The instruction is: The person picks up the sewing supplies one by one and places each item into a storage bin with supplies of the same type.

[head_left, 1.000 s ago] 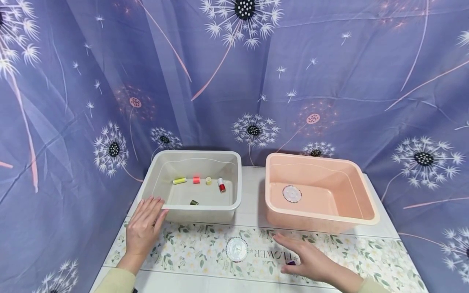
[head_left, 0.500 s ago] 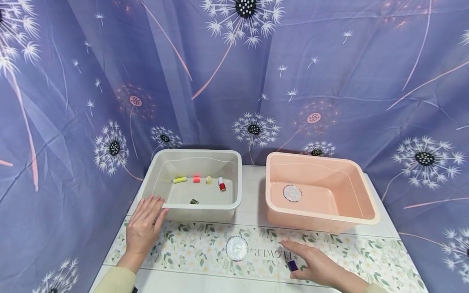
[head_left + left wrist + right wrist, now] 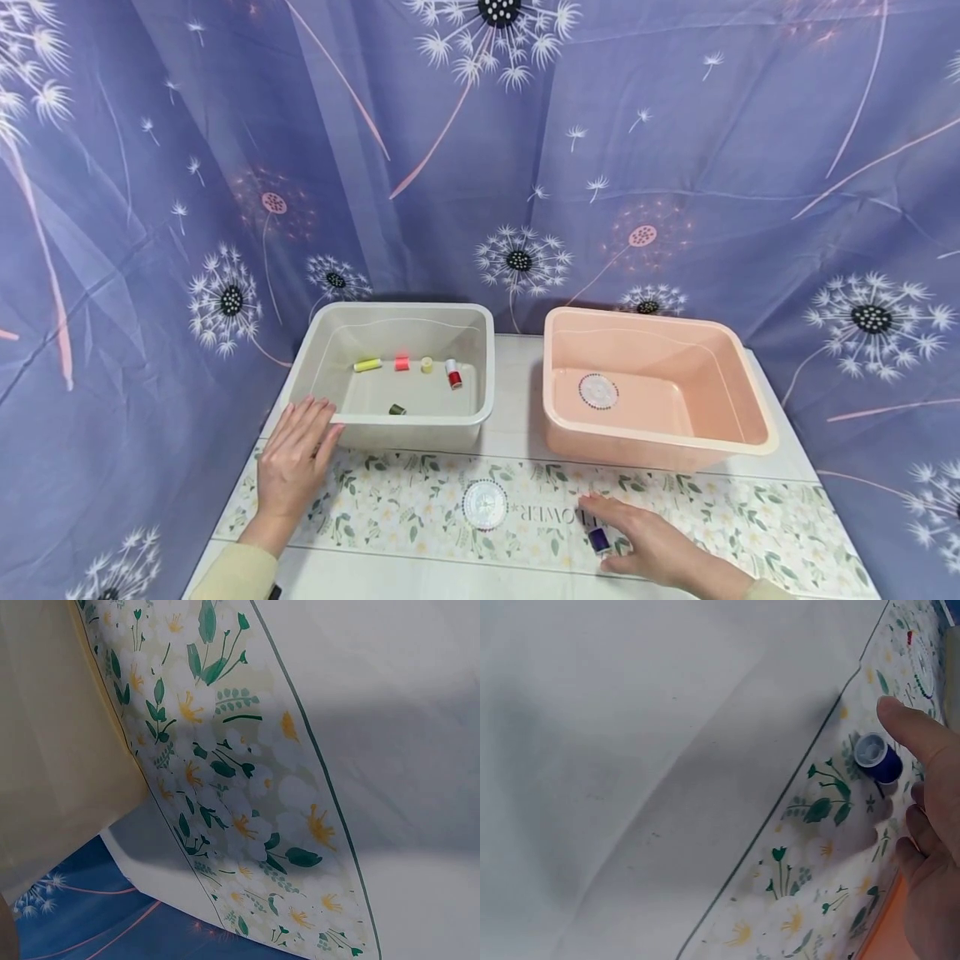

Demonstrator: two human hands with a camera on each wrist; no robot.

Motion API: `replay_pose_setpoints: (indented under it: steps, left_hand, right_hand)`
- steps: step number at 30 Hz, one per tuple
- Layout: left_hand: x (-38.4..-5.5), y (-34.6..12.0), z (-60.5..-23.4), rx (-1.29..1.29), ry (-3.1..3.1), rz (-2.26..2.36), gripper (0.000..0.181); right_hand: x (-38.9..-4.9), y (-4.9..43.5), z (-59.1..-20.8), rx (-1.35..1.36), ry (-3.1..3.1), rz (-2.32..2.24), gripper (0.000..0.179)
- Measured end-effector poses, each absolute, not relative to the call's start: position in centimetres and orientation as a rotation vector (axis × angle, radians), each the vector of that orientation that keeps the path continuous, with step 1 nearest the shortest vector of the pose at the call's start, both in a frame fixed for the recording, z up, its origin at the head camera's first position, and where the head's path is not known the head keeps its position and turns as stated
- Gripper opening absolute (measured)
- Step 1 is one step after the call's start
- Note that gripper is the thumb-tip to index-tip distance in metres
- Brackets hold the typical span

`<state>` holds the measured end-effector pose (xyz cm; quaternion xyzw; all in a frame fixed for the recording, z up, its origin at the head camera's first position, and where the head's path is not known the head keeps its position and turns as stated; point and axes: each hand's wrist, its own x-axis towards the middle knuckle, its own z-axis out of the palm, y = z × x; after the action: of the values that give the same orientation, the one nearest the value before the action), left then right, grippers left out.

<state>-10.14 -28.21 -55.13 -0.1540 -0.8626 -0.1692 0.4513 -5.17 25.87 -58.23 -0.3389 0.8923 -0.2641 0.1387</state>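
Observation:
My right hand [image 3: 647,543] is held above the flowered strip of the tablecloth, thumb and fingers spread. A dark blue thread spool [image 3: 598,540] lies on the cloth in the gap between thumb and fingertips. In the right wrist view the same spool [image 3: 877,758] shows its pale end, with the thumb close by and no grip on it. My left hand [image 3: 292,458] rests with extended fingers on the front left corner of the grey bin [image 3: 420,421]. Several spools lie inside that bin, among them a yellow one [image 3: 367,365] and a dark green one [image 3: 397,410].
A peach bin [image 3: 645,446] stands to the right, holding a round bead-edged disc [image 3: 598,392]. Another such disc [image 3: 485,505] lies on the cloth between my hands. A blue dandelion-print curtain [image 3: 420,167] encloses the back and sides.
My right hand has shifted slightly to the right and the blue spool, partly covered before, now shows more fully. The left hand has stayed on the grey bin's corner.

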Motion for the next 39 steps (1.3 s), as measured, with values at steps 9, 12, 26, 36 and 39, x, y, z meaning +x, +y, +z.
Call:
replay_pose_setpoints:
  steps: [9,12,26,36,39]
  left_hand:
    - [-10.3,-28.3,-55.0,-0.393,-2.123,-0.408,0.047]
    - [-10.4,-28.3,-55.0,-0.394,-2.118,-0.410,0.046]
    - [-10.3,-28.4,-55.1,-0.398,-2.113,-0.412,0.047]
    - [-10.2,-28.3,-55.0,-0.394,-2.127,-0.406,0.047]
    - [-10.2,-28.2,-55.0,-0.395,-2.127,-0.411,0.047]
  right_hand:
    - [-5.0,26.1,-59.1,-1.024,2.661,-0.704,0.082]
    - [-4.8,26.1,-59.4,-1.027,2.685,-0.690,0.081]
    - [-4.5,26.1,-60.9,-1.022,2.692,-0.768,0.077]
    - [-4.3,25.9,-61.4,-1.051,2.713,-0.819,0.065]
    - [-4.3,25.9,-61.5,-1.039,2.712,-0.838,0.064]
